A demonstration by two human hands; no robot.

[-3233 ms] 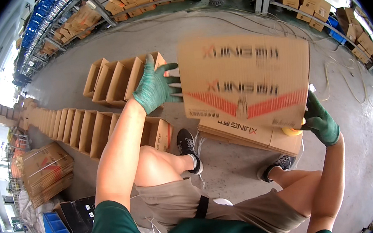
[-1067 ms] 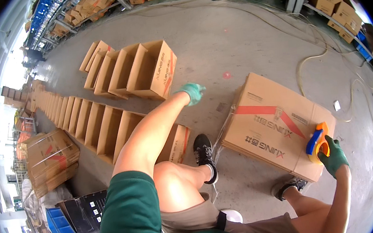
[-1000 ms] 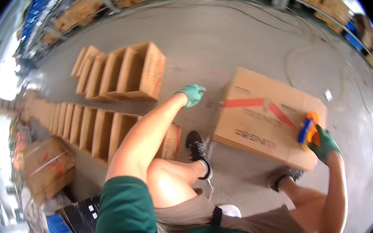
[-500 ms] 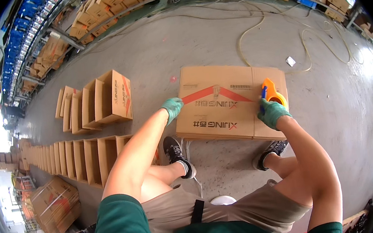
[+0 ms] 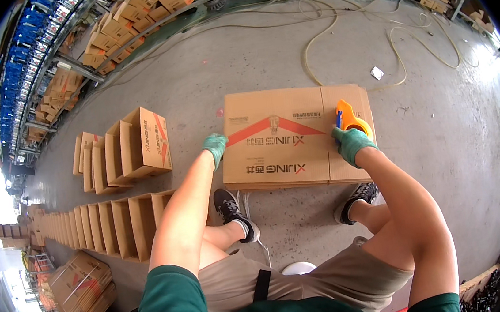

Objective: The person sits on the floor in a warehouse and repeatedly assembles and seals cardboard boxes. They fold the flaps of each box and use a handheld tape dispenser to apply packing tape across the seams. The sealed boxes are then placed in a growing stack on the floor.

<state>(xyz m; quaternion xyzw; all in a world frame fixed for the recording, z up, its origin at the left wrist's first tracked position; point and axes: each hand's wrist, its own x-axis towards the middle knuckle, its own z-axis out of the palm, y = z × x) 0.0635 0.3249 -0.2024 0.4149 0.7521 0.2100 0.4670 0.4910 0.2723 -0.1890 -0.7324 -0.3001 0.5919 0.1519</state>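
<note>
A stack of flattened brown cardboard cartons (image 5: 275, 156) with a red printed band lies on the floor in front of my feet. My left hand (image 5: 216, 149), in a green glove, is closed at the left edge of the top carton; part of its fingers is hidden. In my right hand (image 5: 355, 144), also gloved in green, is an orange tape dispenser (image 5: 345, 110) with a blue part and a roll of tape. It is held over the right part of the top carton, near a crease.
Standing open cartons (image 5: 145, 142) form a group at the left, with a long row (image 5: 124, 229) nearer me. Strapped flat cartons (image 5: 81, 289) lean at the lower left. A pale hose (image 5: 306, 57) snakes over the far floor. Racks with boxes (image 5: 124, 28) line the back.
The whole view has shifted and turned slightly, so the carton stack appears a little further left. Both hands keep nearly the same places on it, and the tape dispenser remains in my right hand.
</note>
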